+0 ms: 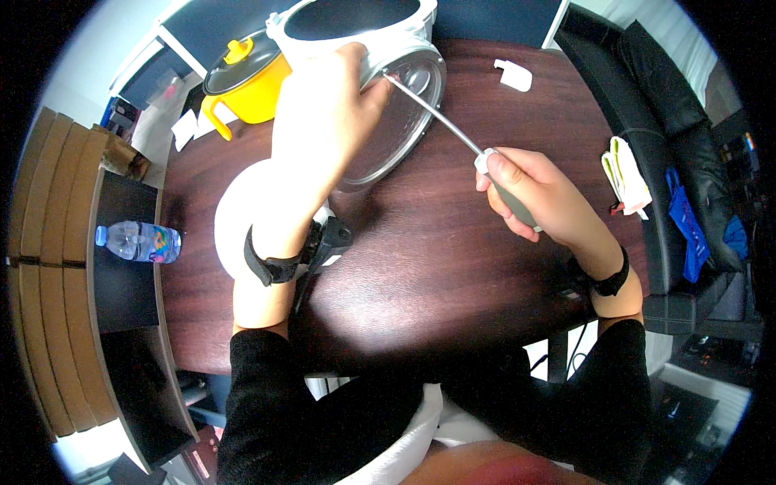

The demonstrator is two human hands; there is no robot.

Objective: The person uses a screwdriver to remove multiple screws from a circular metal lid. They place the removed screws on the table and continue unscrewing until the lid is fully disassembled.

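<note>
My right hand (521, 194) is closed around the grey handle of a screwdriver (440, 119). Its metal shaft slants up and left, and the tip meets a spot on the white appliance body (396, 36) beside my left thumb. My left hand (331, 105) is closed on the edge of that body, the fingers partly hidden behind it. Below the body, a round see-through lid (404, 121) with a pale rim stands tilted. A rounded white part (234, 214) lies under my left forearm, beside a black plug-like piece (335, 235).
A yellow pot (255, 95) with a dark lid stands at the back left. A small white plastic piece (514, 76) lies at the back right of the brown table (453, 283). A water bottle (139, 242) is on the left shelf. Folded cloths (625, 179) lie at the right edge.
</note>
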